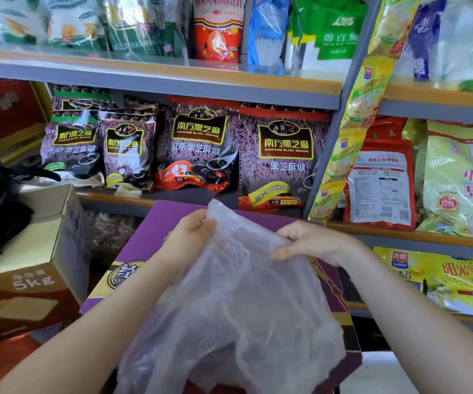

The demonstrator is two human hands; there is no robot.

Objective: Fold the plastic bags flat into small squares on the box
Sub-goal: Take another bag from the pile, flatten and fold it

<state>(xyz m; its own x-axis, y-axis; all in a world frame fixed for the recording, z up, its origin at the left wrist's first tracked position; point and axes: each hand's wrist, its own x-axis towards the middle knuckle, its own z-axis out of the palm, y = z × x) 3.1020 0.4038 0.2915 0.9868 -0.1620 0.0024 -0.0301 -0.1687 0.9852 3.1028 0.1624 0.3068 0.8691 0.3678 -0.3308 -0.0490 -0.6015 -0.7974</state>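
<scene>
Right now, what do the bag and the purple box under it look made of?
Bag: thin translucent plastic film, crinkled, faintly glossy; the box shows through it. Purple box: seemingly printed cardboard, smooth, with flat faces and crisp edges.

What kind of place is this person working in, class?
Most likely a small grocery shop: metal shelves stocked with black sesame packets and yellow cereal bags, plus a cardboard carton beside the purple box.
</scene>
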